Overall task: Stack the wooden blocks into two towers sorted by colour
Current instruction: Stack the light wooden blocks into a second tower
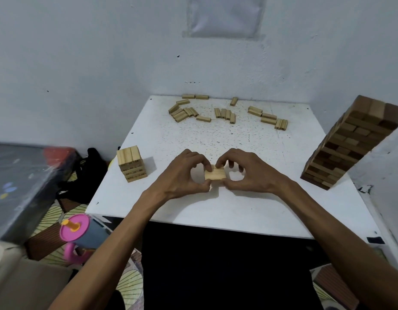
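Between left hand point(182, 174) and right hand point(249, 173), both pinching its ends, small light block set point(214, 175) sits on table point(216, 209), short light tower point(132, 164) left of left hand, dark tower point(350, 144) right of right hand, loose blocks point(225, 113) beyond.

Fingers point(207, 168) hide ends of held blocks point(215, 175); light tower point(129, 156) markings point(135, 169) unreadable.

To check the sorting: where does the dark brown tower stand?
In the head view, the dark brown tower stands at the right edge of the white table, right of the right hand; the short light stack is at the left edge.
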`<state>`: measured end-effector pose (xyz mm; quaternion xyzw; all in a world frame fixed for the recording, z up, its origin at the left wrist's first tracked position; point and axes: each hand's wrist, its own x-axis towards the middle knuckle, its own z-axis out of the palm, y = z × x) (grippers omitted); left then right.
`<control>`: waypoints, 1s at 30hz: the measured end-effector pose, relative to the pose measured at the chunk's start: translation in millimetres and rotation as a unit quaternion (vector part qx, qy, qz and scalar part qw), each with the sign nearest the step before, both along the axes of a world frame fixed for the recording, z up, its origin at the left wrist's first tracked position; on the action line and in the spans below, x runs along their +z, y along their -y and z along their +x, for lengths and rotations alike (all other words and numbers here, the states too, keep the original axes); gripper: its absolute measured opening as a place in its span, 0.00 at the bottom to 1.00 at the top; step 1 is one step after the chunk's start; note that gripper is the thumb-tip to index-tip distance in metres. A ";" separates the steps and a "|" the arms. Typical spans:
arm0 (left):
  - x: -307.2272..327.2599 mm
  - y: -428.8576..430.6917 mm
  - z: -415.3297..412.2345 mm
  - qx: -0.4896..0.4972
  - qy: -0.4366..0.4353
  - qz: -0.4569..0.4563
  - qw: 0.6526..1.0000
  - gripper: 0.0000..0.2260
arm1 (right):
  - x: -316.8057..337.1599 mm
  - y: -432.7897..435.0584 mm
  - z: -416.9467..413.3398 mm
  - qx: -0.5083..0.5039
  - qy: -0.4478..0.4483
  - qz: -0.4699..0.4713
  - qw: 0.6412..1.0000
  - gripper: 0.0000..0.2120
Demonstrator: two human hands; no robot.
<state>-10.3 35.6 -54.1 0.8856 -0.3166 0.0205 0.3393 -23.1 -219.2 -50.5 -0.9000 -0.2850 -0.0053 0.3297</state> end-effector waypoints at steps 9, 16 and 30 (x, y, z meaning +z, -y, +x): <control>-5.4 -23.3 -5.2 0.009 -0.017 0.012 1.000 0.16 | -2.9 -17.5 8.7 0.037 -0.003 -0.037 0.999 0.20; -23.2 -33.4 -13.3 0.015 0.015 0.023 1.000 0.14 | -18.4 -31.7 6.7 0.048 -0.013 -0.064 0.997 0.24; -27.1 -39.5 -16.3 0.020 0.033 0.016 0.999 0.11 | -29.9 -34.0 -2.4 0.065 0.035 -0.013 0.997 0.13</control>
